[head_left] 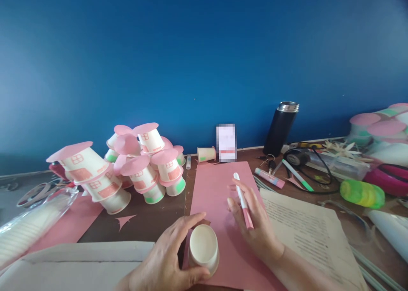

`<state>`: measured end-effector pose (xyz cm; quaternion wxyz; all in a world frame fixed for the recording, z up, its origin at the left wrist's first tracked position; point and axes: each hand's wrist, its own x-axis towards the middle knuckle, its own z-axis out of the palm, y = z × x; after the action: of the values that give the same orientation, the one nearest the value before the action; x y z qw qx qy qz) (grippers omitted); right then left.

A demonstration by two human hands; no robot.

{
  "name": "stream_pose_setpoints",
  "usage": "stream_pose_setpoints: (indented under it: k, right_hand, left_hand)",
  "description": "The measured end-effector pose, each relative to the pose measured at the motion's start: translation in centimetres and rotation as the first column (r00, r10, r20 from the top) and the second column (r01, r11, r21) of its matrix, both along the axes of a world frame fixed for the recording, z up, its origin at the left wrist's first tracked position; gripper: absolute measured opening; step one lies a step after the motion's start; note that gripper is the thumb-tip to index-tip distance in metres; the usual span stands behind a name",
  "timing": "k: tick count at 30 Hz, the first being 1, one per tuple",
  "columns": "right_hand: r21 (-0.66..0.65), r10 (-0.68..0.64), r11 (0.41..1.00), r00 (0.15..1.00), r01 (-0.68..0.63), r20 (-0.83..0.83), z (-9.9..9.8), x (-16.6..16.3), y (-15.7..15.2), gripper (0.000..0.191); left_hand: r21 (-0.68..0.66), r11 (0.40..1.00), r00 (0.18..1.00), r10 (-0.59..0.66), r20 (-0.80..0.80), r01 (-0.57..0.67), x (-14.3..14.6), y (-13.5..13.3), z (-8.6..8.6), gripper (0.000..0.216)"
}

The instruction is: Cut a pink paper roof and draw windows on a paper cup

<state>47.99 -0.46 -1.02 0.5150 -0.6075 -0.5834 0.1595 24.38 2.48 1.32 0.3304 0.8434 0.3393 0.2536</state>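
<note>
A plain white paper cup (204,244) stands upside down on a sheet of pink paper (219,189). My left hand (168,252) curves around its left side, with the thumb at the near rim and the index finger behind. Across the fingers of my right hand (255,223) lies a white marker with a pink end (241,197), held above the pink sheet. To the left are stacked paper cups (140,172) with pink paper discs on top and drawn windows and doors. One more cup (206,154) lies on its side near the wall.
A phone (226,142), its screen blurred, leans on the blue wall. A black bottle (280,127), glue stick (269,178), green-capped marker (298,176) and printed pages (309,227) are at right. Bagged cups (35,227) and scissors (35,193) are at left.
</note>
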Motion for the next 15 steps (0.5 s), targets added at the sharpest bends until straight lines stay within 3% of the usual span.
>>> stream_pose_setpoints:
  k: [15]
  right_hand:
    - [-0.005,-0.009,1.0,1.0,0.01,0.029,0.24,0.02,-0.06,0.04]
  left_hand:
    - [0.02,0.999,0.992,-0.044,-0.117,0.046,-0.23,0.03,0.06,0.078]
